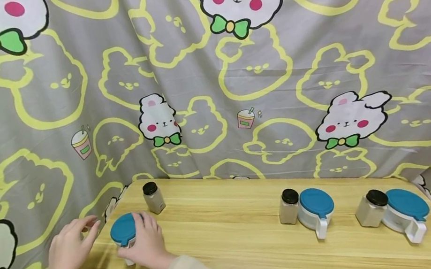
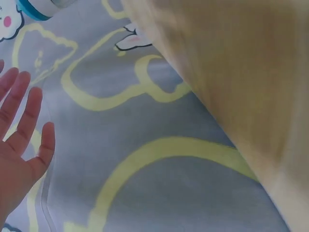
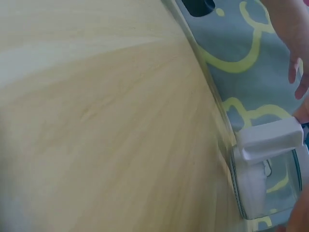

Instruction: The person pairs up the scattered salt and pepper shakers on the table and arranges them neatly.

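Note:
At the table's left end stands a jar [image 1: 122, 228] with a blue lid and a pale handle. My right hand [image 1: 149, 241] holds it from the right, fingers over the lid's edge and thumb low at the front. In the right wrist view the clear glass body [image 3: 270, 188] and white handle [image 3: 270, 139] show at the lower right, fingers at the frame's edge. To the left of the jar, apart from it, my left hand [image 1: 68, 250] is raised with nothing in it; its fingers [image 2: 30, 116] are spread in the left wrist view. Just behind the jar is a black-capped shaker [image 1: 154, 199].
Further right on the wooden table [image 1: 223, 233], a shaker [image 1: 289, 207] stands beside a blue-lidded jar [image 1: 316, 205]. Another shaker [image 1: 372, 209] and blue-lidded jar [image 1: 407, 207] sit near the right end. A patterned curtain [image 1: 197, 75] hangs behind and along the left side.

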`<state>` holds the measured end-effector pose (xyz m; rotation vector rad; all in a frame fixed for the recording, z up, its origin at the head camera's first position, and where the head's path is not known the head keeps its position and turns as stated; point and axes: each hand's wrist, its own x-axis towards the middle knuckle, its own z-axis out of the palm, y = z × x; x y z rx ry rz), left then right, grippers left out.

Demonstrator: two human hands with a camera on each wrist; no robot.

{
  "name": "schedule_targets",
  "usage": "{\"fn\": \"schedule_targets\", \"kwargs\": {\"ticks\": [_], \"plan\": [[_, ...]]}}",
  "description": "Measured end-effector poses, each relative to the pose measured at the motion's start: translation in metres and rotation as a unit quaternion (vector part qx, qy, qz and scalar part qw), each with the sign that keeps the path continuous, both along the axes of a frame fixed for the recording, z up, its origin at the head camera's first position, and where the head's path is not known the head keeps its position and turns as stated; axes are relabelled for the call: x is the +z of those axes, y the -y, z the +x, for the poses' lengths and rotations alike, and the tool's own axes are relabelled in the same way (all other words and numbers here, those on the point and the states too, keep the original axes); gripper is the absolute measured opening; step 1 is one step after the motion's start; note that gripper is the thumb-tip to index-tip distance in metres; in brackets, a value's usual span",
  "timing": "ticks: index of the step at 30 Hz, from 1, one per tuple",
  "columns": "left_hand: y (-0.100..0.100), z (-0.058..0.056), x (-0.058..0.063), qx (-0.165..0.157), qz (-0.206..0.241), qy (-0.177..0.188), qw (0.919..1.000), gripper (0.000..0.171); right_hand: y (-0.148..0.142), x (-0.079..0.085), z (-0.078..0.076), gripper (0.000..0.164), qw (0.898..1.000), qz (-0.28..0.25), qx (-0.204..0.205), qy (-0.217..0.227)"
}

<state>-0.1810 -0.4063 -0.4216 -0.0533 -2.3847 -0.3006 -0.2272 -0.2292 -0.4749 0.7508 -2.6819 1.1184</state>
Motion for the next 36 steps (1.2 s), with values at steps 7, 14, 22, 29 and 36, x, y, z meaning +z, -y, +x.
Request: {"fn": "schedule_targets", "kwargs": {"ticks": [7, 14, 22, 29, 36], "plan": [[0.0, -0.019, 0.006, -0.019, -0.008, 0.039, 0.999, 0.02, -0.018, -0.004, -0.005, 0.088, 0.999, -0.031, 0.019, 0.009], [-0.004, -0.039, 0.011, -0.036, -0.005, 0.068, 0.997, 0.022, -0.036, -0.006, -0.01, 0.088, 0.999, -0.016, 0.031, 0.011], [-0.003, -0.064, 0.009, -0.077, 0.043, 0.123, 0.9884, 0.028, -0.045, -0.007, -0.016, 0.086, 0.999, -0.005, 0.049, 0.005], [-0.002, -0.082, 0.0, -0.102, 0.092, 0.164, 0.9768, 0.04, -0.038, -0.011, -0.019, 0.091, 0.998, 0.01, 0.053, 0.018], [-0.001, -0.094, -0.005, -0.1, 0.126, 0.208, 0.9648, 0.053, -0.026, -0.011, -0.021, 0.1, 0.999, 0.011, 0.025, 0.035]]}}
